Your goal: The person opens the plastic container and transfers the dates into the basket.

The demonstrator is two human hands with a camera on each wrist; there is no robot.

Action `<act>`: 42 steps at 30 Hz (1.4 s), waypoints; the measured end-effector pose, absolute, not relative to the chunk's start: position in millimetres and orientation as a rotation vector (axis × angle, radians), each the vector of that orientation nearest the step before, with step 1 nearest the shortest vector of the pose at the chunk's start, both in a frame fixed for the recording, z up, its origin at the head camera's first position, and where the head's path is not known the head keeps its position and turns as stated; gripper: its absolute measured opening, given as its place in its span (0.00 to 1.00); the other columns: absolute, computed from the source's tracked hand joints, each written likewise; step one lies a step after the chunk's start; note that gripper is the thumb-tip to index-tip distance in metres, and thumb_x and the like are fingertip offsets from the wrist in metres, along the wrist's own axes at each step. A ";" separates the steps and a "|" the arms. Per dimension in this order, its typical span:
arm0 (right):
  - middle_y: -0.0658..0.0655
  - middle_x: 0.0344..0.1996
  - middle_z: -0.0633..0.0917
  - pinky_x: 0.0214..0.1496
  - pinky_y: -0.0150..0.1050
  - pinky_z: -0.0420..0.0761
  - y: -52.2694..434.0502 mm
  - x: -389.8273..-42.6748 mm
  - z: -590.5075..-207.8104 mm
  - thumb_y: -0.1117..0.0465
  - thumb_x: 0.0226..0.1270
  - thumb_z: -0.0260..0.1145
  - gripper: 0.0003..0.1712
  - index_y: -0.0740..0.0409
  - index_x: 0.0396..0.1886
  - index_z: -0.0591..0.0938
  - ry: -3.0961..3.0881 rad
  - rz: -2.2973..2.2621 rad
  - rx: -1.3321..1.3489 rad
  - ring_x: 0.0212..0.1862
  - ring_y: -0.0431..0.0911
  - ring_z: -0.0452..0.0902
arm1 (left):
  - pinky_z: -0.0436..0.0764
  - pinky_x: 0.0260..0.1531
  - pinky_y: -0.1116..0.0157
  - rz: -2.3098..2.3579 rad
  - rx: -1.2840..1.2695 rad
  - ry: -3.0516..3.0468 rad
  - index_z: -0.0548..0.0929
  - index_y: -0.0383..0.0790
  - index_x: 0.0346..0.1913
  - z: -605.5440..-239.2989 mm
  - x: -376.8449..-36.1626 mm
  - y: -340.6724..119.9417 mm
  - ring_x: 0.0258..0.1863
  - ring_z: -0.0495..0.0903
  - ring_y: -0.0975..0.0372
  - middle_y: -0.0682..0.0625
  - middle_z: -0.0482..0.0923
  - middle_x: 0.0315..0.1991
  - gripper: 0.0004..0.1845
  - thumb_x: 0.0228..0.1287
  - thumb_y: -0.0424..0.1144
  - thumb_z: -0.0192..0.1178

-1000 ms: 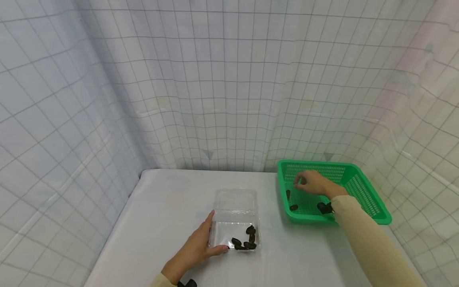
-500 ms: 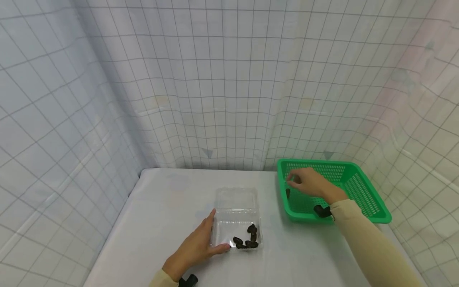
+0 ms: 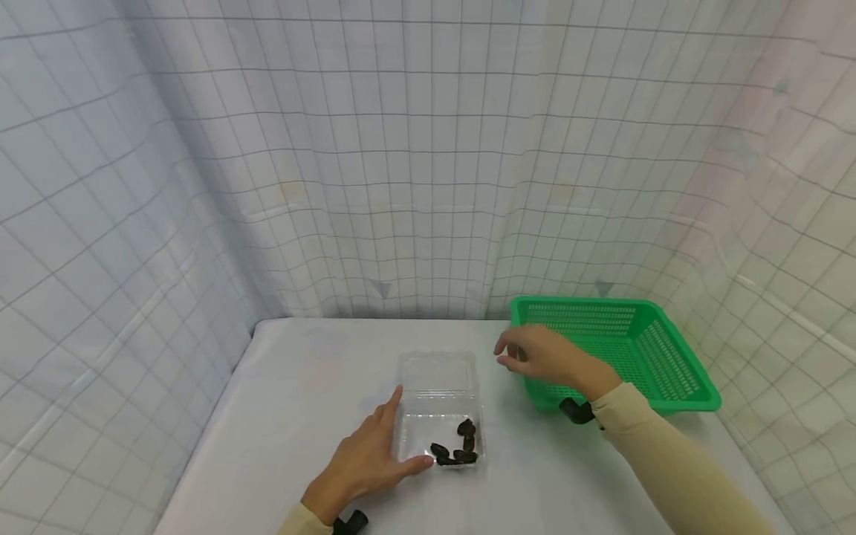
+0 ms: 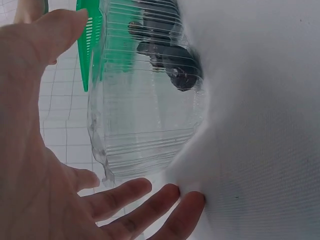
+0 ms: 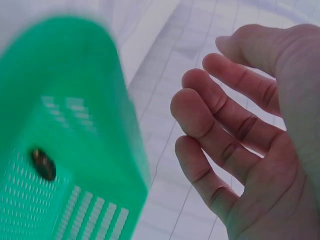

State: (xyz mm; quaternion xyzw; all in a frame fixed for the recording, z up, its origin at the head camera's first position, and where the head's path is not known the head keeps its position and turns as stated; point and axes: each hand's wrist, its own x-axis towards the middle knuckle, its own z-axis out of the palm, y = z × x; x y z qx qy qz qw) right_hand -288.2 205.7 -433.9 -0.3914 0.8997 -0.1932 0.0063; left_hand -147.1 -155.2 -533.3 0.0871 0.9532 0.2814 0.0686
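Observation:
A clear plastic clamshell box (image 3: pixel 420 431) lies on the table, its lid (image 3: pixel 438 371) folded back. Several dark brown, oval, wrinkled pieces (image 3: pixel 461 455) sit along its front and right sides. My left hand (image 3: pixel 368 457) lies at the box's left front corner, thumb along the front edge and fingers spread beside it. Over the left rim of a green plastic basket (image 3: pixel 675 353) hovers my right hand (image 3: pixel 550 360), fingers loosely bent. Nothing shows between its thumb and fingers in the right wrist view. One dark piece (image 5: pixel 43 164) lies inside the basket.
A white cloth covers the table (image 3: pixel 301 386). Grid-patterned white curtains (image 3: pixel 401 148) hang behind it and on both sides. The basket stands at the back right, a short gap away from the box.
My right hand has moved left, from above the inside of the basket to over its left rim. The left hand and the box have hardly moved.

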 end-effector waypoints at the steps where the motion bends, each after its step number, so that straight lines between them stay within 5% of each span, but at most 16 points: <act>1: 0.42 0.34 0.88 0.42 0.33 0.83 200.9 -285.8 -434.7 0.60 0.86 0.74 0.05 0.53 0.53 0.94 2.799 -0.600 -1.248 0.35 0.32 0.78 | 0.89 0.62 0.33 0.836 0.257 2.876 0.54 0.45 0.97 -533.4 -147.2 -155.9 0.76 0.84 0.41 0.36 0.75 0.85 0.73 0.61 0.80 0.76; 11: 0.48 0.42 0.90 0.46 0.31 0.85 162.8 -264.5 -446.9 0.60 0.85 0.76 0.07 0.51 0.56 0.92 2.605 -0.566 -1.446 0.40 0.40 0.86 | 0.91 0.57 0.35 0.817 0.251 2.877 0.57 0.42 0.96 -537.5 -147.3 -155.2 0.67 0.87 0.44 0.34 0.81 0.79 0.76 0.56 0.82 0.78; 21: 0.55 0.53 0.92 0.54 0.35 0.88 132.9 -254.3 -464.7 0.58 0.85 0.77 0.14 0.51 0.63 0.91 2.492 -0.439 -1.416 0.46 0.39 0.88 | 0.90 0.59 0.34 0.804 0.260 2.869 0.56 0.41 0.96 -536.5 -148.2 -155.2 0.70 0.87 0.42 0.33 0.80 0.79 0.76 0.56 0.81 0.80; 42: 0.48 0.61 0.91 0.61 0.29 0.86 97.6 -246.0 -487.2 0.62 0.75 0.84 0.26 0.47 0.69 0.91 2.305 -0.266 -1.419 0.57 0.37 0.89 | 0.90 0.58 0.35 0.832 0.272 2.853 0.56 0.44 0.96 -538.9 -147.6 -159.2 0.71 0.86 0.42 0.34 0.80 0.81 0.77 0.55 0.83 0.79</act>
